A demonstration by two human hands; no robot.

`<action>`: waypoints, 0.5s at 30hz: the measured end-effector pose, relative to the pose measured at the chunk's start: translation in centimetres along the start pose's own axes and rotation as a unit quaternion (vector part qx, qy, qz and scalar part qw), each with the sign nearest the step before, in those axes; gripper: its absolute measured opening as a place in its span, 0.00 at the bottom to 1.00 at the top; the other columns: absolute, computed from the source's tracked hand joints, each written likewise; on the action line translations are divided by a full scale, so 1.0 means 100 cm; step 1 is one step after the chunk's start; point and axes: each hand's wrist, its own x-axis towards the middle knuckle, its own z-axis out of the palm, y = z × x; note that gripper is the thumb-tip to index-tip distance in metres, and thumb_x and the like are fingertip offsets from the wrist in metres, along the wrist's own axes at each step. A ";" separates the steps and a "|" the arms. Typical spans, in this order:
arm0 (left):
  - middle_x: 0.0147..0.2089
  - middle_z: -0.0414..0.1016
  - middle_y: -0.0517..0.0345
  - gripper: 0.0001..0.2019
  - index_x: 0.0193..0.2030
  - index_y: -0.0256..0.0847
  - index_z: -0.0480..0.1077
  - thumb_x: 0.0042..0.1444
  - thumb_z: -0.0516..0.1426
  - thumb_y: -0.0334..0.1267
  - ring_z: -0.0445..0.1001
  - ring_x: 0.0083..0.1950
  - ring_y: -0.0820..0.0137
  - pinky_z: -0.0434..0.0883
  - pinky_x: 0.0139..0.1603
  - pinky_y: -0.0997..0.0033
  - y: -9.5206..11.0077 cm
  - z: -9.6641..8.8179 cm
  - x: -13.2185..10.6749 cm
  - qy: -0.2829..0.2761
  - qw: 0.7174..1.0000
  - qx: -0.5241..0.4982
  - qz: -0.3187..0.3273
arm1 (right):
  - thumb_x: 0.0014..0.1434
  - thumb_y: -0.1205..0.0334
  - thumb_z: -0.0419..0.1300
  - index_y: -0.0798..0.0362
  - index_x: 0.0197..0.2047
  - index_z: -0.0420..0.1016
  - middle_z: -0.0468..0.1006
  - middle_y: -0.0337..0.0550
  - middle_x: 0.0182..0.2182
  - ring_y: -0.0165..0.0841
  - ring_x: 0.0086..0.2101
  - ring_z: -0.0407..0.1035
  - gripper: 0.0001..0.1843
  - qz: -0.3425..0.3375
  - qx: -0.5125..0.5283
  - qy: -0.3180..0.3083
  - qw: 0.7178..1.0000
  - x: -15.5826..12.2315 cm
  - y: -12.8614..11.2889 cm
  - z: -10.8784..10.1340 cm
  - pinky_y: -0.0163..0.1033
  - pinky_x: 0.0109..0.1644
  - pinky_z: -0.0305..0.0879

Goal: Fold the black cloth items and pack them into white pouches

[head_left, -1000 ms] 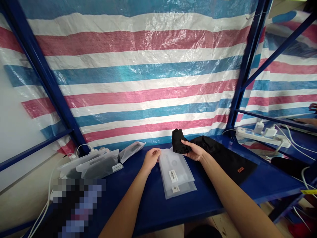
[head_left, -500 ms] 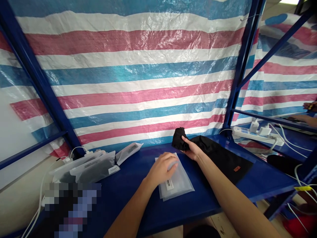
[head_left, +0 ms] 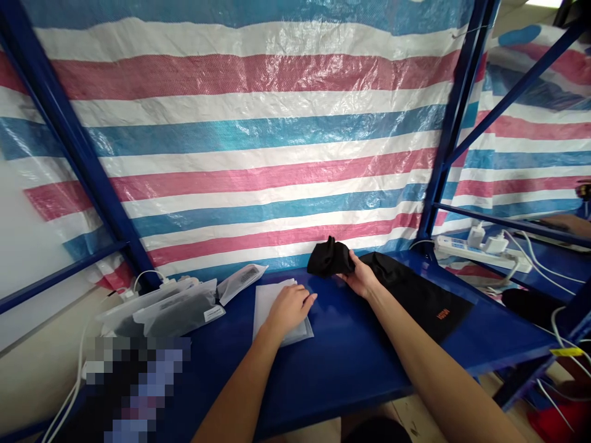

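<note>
My left hand (head_left: 292, 309) lies palm down on a small stack of frosted plastic bags (head_left: 264, 301) on the blue table. Its fingers are laid out over the bags and partly hide them. In my right hand (head_left: 362, 278) is a bunched black cloth (head_left: 329, 258), gripped by its right side just above the tabletop near the back. Beside that hand, to the right, a black fabric pouch (head_left: 410, 289) with small orange lettering lies flat, partly covered by my right forearm.
Several filled frosted bags (head_left: 178, 307) stand at the table's left, by a white cable. A striped tarp (head_left: 277, 135) hangs behind, between blue metal posts (head_left: 455, 123). To the right, a power strip (head_left: 480, 252) holds white chargers. Another person's arm (head_left: 566, 223) shows at the far right.
My left hand has slid the plastic bags leftward across the table. The black cloth in my right hand has shifted slightly left and loosened into a wider bunch.
</note>
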 end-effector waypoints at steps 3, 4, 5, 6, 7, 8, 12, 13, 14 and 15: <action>0.42 0.79 0.51 0.19 0.37 0.43 0.77 0.78 0.51 0.44 0.79 0.47 0.57 0.74 0.56 0.54 -0.004 0.002 -0.001 0.058 0.997 -0.007 -0.057 | 0.78 0.57 0.60 0.51 0.51 0.83 0.89 0.45 0.41 0.37 0.39 0.83 0.11 0.000 0.007 -0.018 1.000 -0.001 -0.002 -0.001 0.40 0.41 0.82; 0.46 0.80 0.50 0.16 0.42 0.43 0.77 0.77 0.52 0.44 0.79 0.50 0.57 0.75 0.58 0.53 -0.003 0.005 -0.001 0.085 0.994 -0.020 -0.071 | 0.78 0.57 0.59 0.50 0.50 0.83 0.89 0.45 0.41 0.36 0.38 0.83 0.11 0.004 0.010 -0.022 1.000 -0.002 -0.003 -0.001 0.40 0.41 0.83; 0.50 0.80 0.49 0.13 0.47 0.44 0.77 0.77 0.53 0.44 0.79 0.55 0.56 0.75 0.61 0.51 -0.003 0.007 -0.001 0.114 0.990 -0.035 -0.081 | 0.79 0.57 0.58 0.50 0.49 0.82 0.89 0.45 0.40 0.36 0.38 0.83 0.12 0.008 0.014 -0.026 1.000 -0.003 -0.004 -0.001 0.40 0.41 0.83; 0.56 0.79 0.47 0.12 0.53 0.44 0.76 0.76 0.53 0.44 0.78 0.60 0.55 0.74 0.64 0.50 -0.002 0.010 0.000 0.140 0.985 -0.050 -0.087 | 0.80 0.57 0.56 0.50 0.49 0.82 0.89 0.44 0.39 0.36 0.37 0.83 0.13 0.013 0.018 -0.030 0.999 -0.004 -0.005 -0.001 0.40 0.40 0.83; 0.62 0.76 0.46 0.13 0.59 0.44 0.75 0.76 0.54 0.45 0.75 0.65 0.54 0.72 0.69 0.48 -0.002 0.012 0.001 0.163 0.980 -0.064 -0.094 | 0.80 0.58 0.55 0.50 0.48 0.82 0.89 0.44 0.37 0.35 0.36 0.83 0.14 0.017 0.022 -0.034 0.999 -0.006 -0.006 -0.001 0.40 0.40 0.84; 0.68 0.73 0.44 0.16 0.63 0.44 0.72 0.75 0.55 0.46 0.72 0.70 0.52 0.70 0.72 0.47 -0.002 0.014 0.001 0.180 0.975 -0.075 -0.103 | 0.80 0.58 0.54 0.49 0.48 0.81 0.88 0.43 0.36 0.35 0.35 0.83 0.14 0.021 0.027 -0.037 0.999 -0.007 -0.006 0.000 0.40 0.40 0.84; 0.79 0.61 0.40 0.22 0.70 0.44 0.70 0.74 0.56 0.49 0.63 0.79 0.47 0.65 0.78 0.40 -0.007 0.018 0.001 0.179 0.972 -0.076 -0.129 | 0.78 0.63 0.54 0.48 0.50 0.82 0.89 0.43 0.38 0.35 0.39 0.85 0.13 0.017 0.049 -0.053 0.997 -0.012 -0.008 0.004 0.40 0.48 0.85; 0.80 0.61 0.41 0.23 0.71 0.45 0.70 0.74 0.57 0.49 0.63 0.79 0.47 0.64 0.79 0.39 -0.008 0.019 0.001 0.164 0.976 -0.071 -0.127 | 0.78 0.65 0.54 0.47 0.51 0.82 0.90 0.43 0.39 0.35 0.41 0.85 0.14 0.009 0.059 -0.058 0.997 -0.014 -0.009 0.006 0.40 0.50 0.85; 0.80 0.61 0.41 0.24 0.72 0.45 0.69 0.73 0.57 0.49 0.62 0.79 0.46 0.63 0.79 0.39 -0.010 0.021 0.000 0.147 0.979 -0.064 -0.126 | 0.77 0.66 0.53 0.46 0.53 0.82 0.90 0.42 0.40 0.35 0.42 0.86 0.15 -0.002 0.071 -0.062 0.996 -0.016 -0.010 0.008 0.39 0.51 0.84; 0.80 0.61 0.41 0.26 0.73 0.45 0.68 0.73 0.57 0.50 0.61 0.80 0.46 0.62 0.79 0.38 -0.011 0.022 -0.001 0.128 0.982 -0.057 -0.129 | 0.77 0.68 0.53 0.46 0.55 0.82 0.90 0.42 0.41 0.34 0.43 0.86 0.16 -0.014 0.085 -0.066 0.994 -0.019 -0.012 0.011 0.38 0.52 0.84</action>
